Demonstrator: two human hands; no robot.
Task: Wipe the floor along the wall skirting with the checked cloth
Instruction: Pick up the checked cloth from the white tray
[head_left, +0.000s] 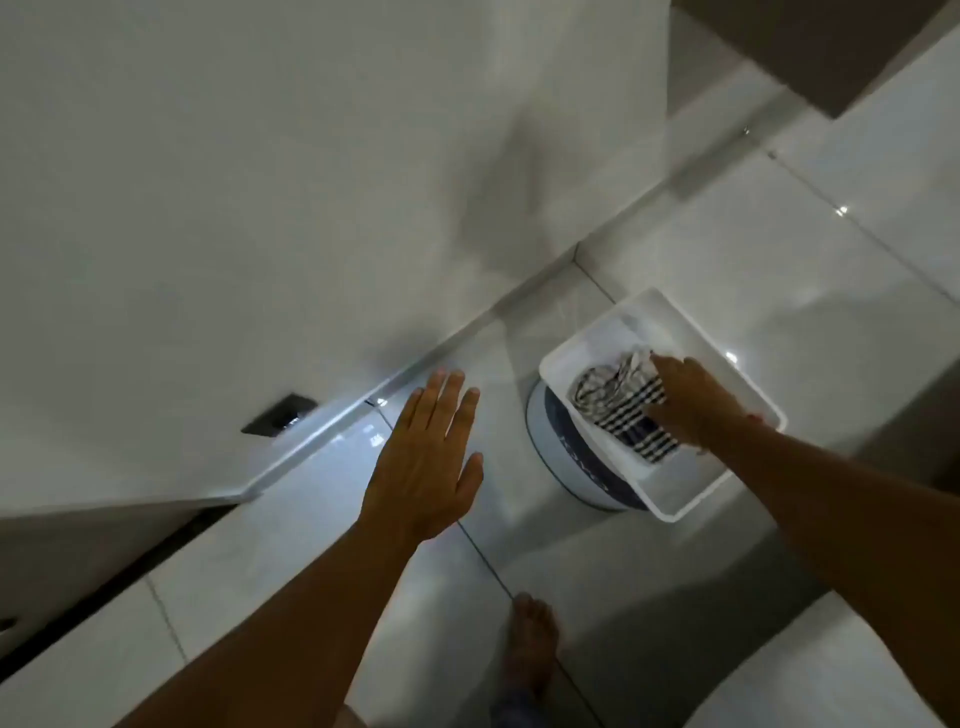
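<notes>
The checked cloth (615, 402), dark and white, lies crumpled inside a white rectangular basin (566, 364) that rests on a round white and blue tub (550, 441). My right hand (696, 402) is down in the basin on top of the cloth, its fingers closing on the fabric. My left hand (428, 457) hovers flat with fingers spread above the tiled floor (291, 551), close to the wall skirting (441, 345), and it holds nothing. The skirting runs diagonally from lower left to upper right at the foot of the white wall.
A dark wall socket (279, 414) sits low on the wall just above the skirting. My bare foot (530, 644) stands on the tiles below the tub. A dark gap (104, 582) runs under a panel at lower left. Brown furniture (831, 47) is at the top right.
</notes>
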